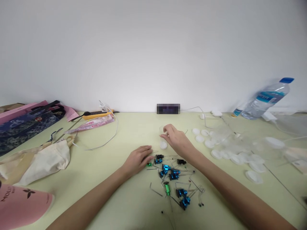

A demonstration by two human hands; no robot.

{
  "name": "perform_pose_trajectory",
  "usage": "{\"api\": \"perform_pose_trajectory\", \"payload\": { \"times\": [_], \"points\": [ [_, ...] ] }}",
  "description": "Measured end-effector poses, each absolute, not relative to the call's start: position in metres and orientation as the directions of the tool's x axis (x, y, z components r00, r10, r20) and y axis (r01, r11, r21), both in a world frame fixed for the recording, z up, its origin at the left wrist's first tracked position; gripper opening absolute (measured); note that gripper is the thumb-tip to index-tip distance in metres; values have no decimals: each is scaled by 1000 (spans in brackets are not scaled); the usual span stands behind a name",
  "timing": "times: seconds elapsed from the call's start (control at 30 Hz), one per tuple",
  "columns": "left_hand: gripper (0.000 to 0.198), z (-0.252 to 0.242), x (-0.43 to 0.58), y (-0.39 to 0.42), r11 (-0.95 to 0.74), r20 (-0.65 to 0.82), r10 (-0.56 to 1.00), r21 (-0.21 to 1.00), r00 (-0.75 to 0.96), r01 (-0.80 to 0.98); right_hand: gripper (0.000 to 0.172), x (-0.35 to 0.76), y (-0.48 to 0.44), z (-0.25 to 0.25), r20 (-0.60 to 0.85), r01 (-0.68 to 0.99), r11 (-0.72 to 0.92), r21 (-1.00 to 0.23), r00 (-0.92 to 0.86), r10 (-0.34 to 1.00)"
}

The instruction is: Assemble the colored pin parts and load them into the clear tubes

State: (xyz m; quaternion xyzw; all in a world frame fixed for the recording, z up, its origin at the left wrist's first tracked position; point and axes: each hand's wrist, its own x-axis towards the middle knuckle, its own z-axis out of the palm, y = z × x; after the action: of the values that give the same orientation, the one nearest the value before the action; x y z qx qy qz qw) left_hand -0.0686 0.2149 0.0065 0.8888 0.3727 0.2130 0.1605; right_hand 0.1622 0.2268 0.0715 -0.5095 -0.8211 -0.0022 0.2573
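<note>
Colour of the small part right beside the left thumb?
Green: the small part beside the left hand's thumb. Head view, the only one.

Home or office (unclear), desk (134, 129), power strip (98, 115)

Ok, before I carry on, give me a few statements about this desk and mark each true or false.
1. The left hand is beside the small blue, black and green metal parts. True.
2. The water bottle has a red cap. False: the cap is blue.
3. The right hand is beside the water bottle. False: the right hand is near the middle of the desk, its fingertips close to a small round white piece.
4. Several round white pieces lie to the right of the right arm. True.
5. The pink cup is at the right edge of view. False: the pink cup is at the near left.
</note>
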Motion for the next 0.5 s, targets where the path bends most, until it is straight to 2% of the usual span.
{"api": "perform_pose_trajectory", "payload": {
  "times": [0.2,0.3,0.37,0.4,0.5],
  "points": [
    [29,4,-70,219,-615,350,788,481,506,625,42,169,219,80,383,798,417,-434,-256,888],
    [27,7,-71,220,-567,349,824,542,447,621,39,184,219,84,420,805,378,-457,-179,890],
    [26,8,-71,222,-533,334,845,588,417,609,33,198,226,78,429,873,310,-377,-132,894],
    [25,8,-71,222,-523,327,851,607,411,599,35,206,230,72,403,917,263,-301,-128,906],
    [23,6,-71,226,-523,314,847,633,429,570,50,226,243,46,169,978,204,-53,-192,967]
  ]
}}
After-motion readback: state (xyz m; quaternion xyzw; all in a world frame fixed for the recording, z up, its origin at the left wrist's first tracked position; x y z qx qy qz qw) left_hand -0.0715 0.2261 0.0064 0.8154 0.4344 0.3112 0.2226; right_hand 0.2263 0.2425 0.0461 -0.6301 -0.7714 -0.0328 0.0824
